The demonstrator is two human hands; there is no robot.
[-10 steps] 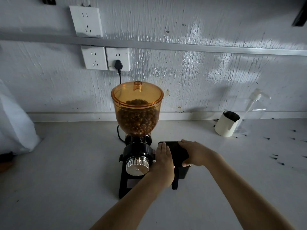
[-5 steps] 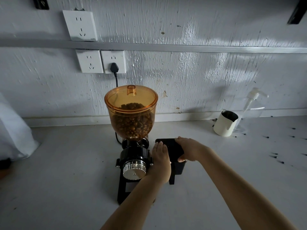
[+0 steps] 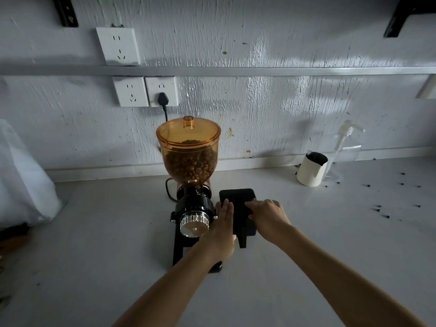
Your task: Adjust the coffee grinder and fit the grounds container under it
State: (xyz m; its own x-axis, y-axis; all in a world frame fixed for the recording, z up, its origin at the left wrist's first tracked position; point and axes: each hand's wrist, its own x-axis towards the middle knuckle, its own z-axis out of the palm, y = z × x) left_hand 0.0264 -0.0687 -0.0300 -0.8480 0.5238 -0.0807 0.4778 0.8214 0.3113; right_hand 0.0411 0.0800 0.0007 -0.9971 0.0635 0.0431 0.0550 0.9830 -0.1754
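Note:
A black coffee grinder [image 3: 192, 208] stands on the counter with an amber bean hopper [image 3: 188, 152] full of beans and a silver dial [image 3: 194, 223] facing me. Right beside it sits the black grounds container [image 3: 237, 197]. My left hand [image 3: 223, 230] lies flat, fingers straight, between the grinder's right side and the container, touching both. My right hand [image 3: 266, 214] rests on top of the container's right part with fingers curled over it. The grinder's base is partly hidden by my left forearm.
A cream pitcher [image 3: 311, 168] and a clear pump bottle [image 3: 344, 149] stand at the back right, with scattered dark beans [image 3: 379, 208] on the counter near them. A white bag [image 3: 23, 175] leans at the left. The grinder's cord runs up to a wall socket [image 3: 162, 90].
The view has tilted and shifted, so grinder and hands sit lower and more to the left of the wall sockets. Both hands stay on the container; my left fingers reach slightly further back.

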